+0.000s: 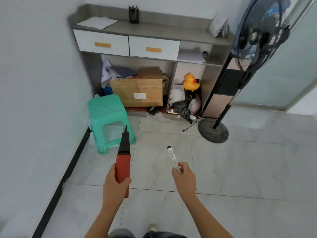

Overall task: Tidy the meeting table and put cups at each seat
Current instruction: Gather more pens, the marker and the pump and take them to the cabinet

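My left hand [114, 184] grips a red hand pump [123, 162] with a black pointed nozzle aimed up and away from me. My right hand [185, 176] pinches a white marker [173, 158] with a black cap, tip pointing away. Both hands are held out over the tiled floor, facing a grey sideboard [154, 31]. No meeting table and no cups are in view.
A green plastic stool [106, 107] stands by the left wall. Under the sideboard sit a cardboard box [139, 91], papers, a yellow rubber duck [190, 82] and black bags. A pen holder [133, 14] tops the sideboard. A standing fan [257, 40] with round base [213, 133] is at the right.
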`<control>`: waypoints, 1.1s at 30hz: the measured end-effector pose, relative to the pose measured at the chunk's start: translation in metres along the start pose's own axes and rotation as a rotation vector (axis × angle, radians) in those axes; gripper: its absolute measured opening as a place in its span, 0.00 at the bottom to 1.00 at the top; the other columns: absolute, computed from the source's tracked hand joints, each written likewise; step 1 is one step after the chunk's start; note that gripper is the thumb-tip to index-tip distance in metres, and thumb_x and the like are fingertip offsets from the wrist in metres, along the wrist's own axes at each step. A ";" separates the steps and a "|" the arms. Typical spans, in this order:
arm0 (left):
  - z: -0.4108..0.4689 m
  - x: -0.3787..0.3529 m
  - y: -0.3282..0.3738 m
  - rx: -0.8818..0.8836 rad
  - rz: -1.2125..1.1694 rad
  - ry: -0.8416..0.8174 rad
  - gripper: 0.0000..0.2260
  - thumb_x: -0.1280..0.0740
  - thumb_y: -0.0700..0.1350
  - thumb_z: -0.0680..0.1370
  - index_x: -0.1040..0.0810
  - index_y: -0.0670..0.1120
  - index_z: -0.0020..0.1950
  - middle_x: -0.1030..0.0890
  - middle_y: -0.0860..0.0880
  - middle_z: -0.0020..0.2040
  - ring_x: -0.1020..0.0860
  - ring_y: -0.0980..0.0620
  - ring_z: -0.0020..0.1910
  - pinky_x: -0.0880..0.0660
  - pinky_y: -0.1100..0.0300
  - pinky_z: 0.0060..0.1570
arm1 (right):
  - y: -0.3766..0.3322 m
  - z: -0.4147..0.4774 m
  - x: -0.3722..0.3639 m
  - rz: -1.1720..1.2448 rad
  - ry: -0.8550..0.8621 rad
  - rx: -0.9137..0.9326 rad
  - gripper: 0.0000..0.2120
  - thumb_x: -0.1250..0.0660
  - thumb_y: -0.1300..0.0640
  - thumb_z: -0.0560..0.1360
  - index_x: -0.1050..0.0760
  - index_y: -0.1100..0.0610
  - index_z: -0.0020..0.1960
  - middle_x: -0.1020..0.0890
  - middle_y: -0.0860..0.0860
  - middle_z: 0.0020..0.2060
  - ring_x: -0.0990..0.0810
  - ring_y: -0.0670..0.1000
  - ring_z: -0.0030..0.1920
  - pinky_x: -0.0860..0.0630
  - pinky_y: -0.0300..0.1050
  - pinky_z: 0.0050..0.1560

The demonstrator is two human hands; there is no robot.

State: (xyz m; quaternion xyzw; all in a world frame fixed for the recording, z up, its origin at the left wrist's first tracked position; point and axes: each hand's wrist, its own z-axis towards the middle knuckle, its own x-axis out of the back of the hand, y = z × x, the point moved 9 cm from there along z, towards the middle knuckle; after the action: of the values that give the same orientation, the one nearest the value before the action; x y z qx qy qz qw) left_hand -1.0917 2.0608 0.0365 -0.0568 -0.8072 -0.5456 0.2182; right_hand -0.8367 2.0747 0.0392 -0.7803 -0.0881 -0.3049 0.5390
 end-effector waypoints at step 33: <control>0.547 -0.065 0.271 -0.171 0.026 0.028 0.33 0.32 0.37 0.71 0.41 0.46 0.73 0.28 0.47 0.54 0.26 0.46 0.47 0.26 0.51 0.46 | -0.222 0.480 -0.085 0.050 0.074 -0.040 0.02 0.37 0.59 0.74 0.29 0.53 0.43 0.25 0.50 0.32 0.29 0.49 0.32 0.33 0.42 0.32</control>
State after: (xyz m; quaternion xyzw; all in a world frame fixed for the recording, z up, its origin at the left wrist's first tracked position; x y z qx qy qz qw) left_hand -1.1028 2.6739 0.0721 -0.0779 -0.7535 -0.6105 0.2310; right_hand -0.8252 2.6095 0.0538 -0.7810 -0.0427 -0.3216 0.5337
